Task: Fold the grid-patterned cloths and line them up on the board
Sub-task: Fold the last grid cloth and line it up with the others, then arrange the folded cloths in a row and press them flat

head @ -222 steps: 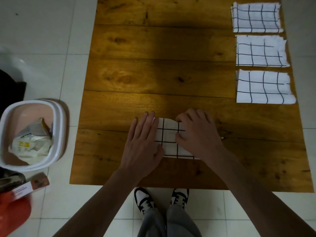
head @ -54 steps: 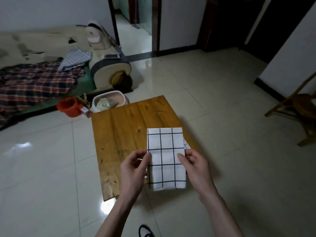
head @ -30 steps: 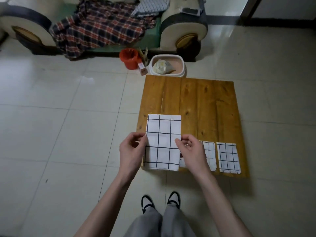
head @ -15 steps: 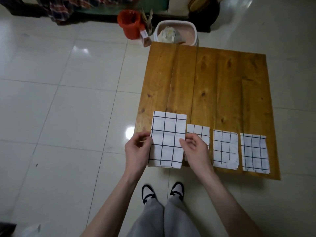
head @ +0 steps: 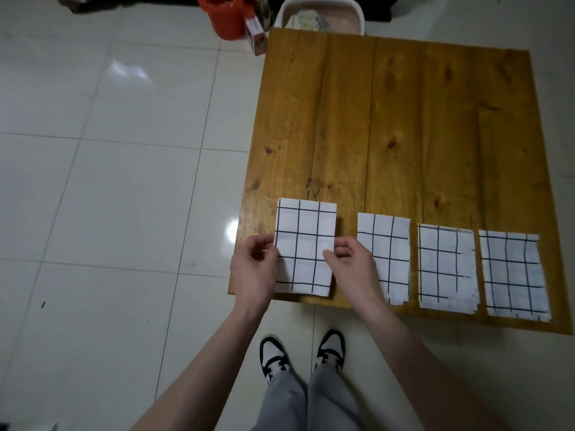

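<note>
A folded white cloth with a black grid (head: 303, 241) is over the near left corner of the wooden board (head: 389, 129). My left hand (head: 253, 269) pinches its left edge and my right hand (head: 351, 265) pinches its right edge. Whether the cloth touches the board I cannot tell. Three more folded grid cloths lie in a row along the board's near edge: one (head: 390, 253) right beside my right hand, a second (head: 446, 269), and a third (head: 513, 275) at the far right.
A white basin (head: 354, 14) with a packet inside stands past the board's far edge, beside an orange bucket (head: 225, 17) and a small carton (head: 256, 38). White floor tiles surround the board. My two shoes (head: 303, 356) stand just before its near edge.
I have walked around the board with the folded cloth in both hands. In the last half second the cloth came down left of the row of three, over the near left corner.
</note>
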